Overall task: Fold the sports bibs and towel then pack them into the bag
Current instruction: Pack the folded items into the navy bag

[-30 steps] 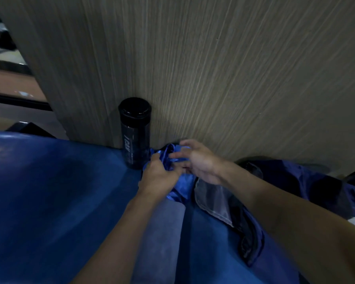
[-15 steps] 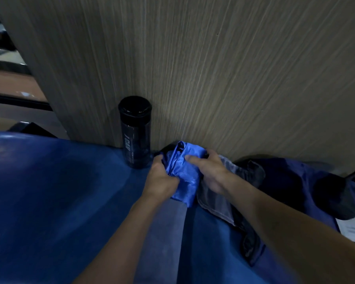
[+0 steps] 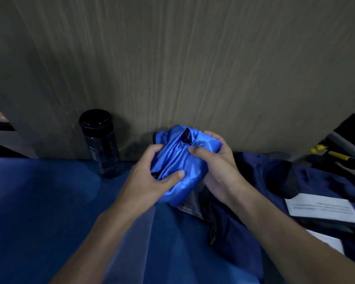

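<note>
A shiny blue bib (image 3: 182, 160) with black trim is bunched into a compact bundle, lifted just above the blue surface (image 3: 49, 201) near the wooden panel. My left hand (image 3: 150, 179) grips its left side with the thumb pressed on top. My right hand (image 3: 215, 165) grips its right side, fingers curled over the fabric. Under and to the right lies a dark navy bag (image 3: 264, 191) with a grey lining (image 3: 190, 206) showing at its opening.
A black bottle (image 3: 99, 142) stands against the wood-grain panel (image 3: 172, 68) to the left of my hands. A white paper sheet (image 3: 324, 208) lies on the bag at the right. Black and yellow gear (image 3: 340, 152) sits at the far right.
Both hands have gathered the blue bib out of the bag opening into a tight bundle and lifted it up and to the right. The view has shifted right.
</note>
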Demonstrator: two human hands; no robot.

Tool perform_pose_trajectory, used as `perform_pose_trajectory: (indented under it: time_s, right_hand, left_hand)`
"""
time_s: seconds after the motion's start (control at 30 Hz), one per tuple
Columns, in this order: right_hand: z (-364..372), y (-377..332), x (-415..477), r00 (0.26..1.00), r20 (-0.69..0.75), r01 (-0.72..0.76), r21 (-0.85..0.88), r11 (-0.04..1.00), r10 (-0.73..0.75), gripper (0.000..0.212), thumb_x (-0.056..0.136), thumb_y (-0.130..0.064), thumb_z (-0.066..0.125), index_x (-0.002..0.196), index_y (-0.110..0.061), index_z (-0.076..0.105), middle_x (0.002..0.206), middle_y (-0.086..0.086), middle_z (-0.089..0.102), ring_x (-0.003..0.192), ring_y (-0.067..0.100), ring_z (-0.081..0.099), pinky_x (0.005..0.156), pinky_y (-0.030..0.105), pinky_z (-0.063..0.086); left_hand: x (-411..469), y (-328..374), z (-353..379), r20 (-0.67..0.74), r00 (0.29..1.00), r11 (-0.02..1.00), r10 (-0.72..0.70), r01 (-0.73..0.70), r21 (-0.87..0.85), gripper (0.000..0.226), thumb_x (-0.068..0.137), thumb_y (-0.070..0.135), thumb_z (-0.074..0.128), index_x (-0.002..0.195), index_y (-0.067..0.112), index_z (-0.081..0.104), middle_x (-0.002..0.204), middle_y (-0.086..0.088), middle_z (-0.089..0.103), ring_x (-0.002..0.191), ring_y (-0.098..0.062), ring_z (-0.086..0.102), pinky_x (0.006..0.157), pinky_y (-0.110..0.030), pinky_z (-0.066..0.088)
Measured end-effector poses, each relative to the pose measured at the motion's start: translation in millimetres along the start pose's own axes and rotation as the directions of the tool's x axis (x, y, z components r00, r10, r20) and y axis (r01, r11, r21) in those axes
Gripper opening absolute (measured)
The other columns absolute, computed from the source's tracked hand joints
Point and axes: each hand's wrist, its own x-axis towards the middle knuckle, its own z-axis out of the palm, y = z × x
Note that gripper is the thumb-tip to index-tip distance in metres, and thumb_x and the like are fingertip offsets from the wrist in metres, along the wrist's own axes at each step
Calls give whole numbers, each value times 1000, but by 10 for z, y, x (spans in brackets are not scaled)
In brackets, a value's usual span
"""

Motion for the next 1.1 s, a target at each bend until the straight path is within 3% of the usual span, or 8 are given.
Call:
perform_pose_trajectory:
  time_s: [0.17, 0.3, 0.5, 0.6, 0.77, 0.87, 0.97, 1.1]
  right_hand:
    - [-523, -230, -421, 999, 36, 28, 53, 998, -30, 61, 70, 1, 73, 124, -14, 49, 111, 16, 67, 96, 25, 66, 89, 42, 55]
    - [-1145, -492, -713, 974, 91, 228, -331, 916, -210, 83, 62, -3, 81, 133, -25, 44, 129, 8, 58, 113, 14, 60, 101, 34, 49]
    - [-1740, -697, -949, 930, 337, 336, -615, 713, -148, 111, 66, -14, 87, 150, -40, 19, 144, -6, 46, 133, 3, 45, 105, 23, 41]
    - [-1967, -742, -1074, 931, 314, 358, -678, 641, -188, 101, 69, -13, 87, 148, -36, 30, 128, -19, 56, 121, 1, 54, 99, 16, 42]
    - [-2271, -809, -1277, 941, 246, 337, -730, 595, -231, 59, 70, -26, 79, 125, -26, 58, 116, -4, 61, 107, 11, 62, 96, 34, 49]
    - [-2397, -902, -1405, 907, 290, 409, -783, 468, -306, 57, 68, -24, 82, 120, -22, 57, 122, -8, 51, 114, 8, 55, 97, 17, 41]
    - [-2509, -960, -1517, 922, 260, 373, -791, 485, -287, 72, 68, -19, 85, 130, -28, 49, 132, -16, 50, 120, -3, 51, 96, 11, 39]
    - [-2655, -917, -1603, 934, 178, 335, -739, 585, -309, 48, 77, -7, 79, 118, -27, 62, 104, -12, 70, 95, 5, 67, 87, 31, 53]
  left_hand:
    - [-164, 279, 329, 73, 991, 992, 114, -109, -71, 36, 79, 4, 80, 107, 18, 63, 94, 7, 73, 86, -8, 70, 79, -20, 52]
    - [-152, 513, 512, 321, 930, 956, 179, -241, 165, 40, 79, 15, 83, 106, 35, 62, 95, 14, 69, 87, 1, 65, 82, -18, 50]
    - [-20, 1052, 974, 696, 715, 722, 73, -519, 457, 44, 81, 36, 77, 118, 40, 53, 105, 18, 66, 99, -2, 62, 92, -31, 47]
    - [-31, 1222, 1220, 752, 659, 638, 0, -579, 508, 49, 80, 47, 74, 120, 45, 46, 107, 18, 65, 96, -3, 62, 91, -36, 47]
    - [-122, 1360, 1609, 768, 640, 689, -20, -548, 474, 55, 70, 60, 70, 112, 40, 41, 103, 25, 66, 94, -3, 64, 85, -45, 51]
    - [-147, 1438, 1812, 796, 604, 671, -27, -580, 462, 42, 75, 49, 78, 105, 43, 49, 96, 24, 64, 88, 1, 61, 81, -38, 51]
    - [-194, 1566, 1997, 822, 569, 674, 25, -617, 407, 40, 75, 44, 81, 104, 40, 53, 96, 26, 62, 90, 2, 59, 81, -30, 50]
    - [-207, 1594, 2120, 780, 614, 799, 123, -527, 289, 32, 76, 23, 83, 95, 28, 57, 92, 11, 69, 89, -8, 67, 84, -40, 53]
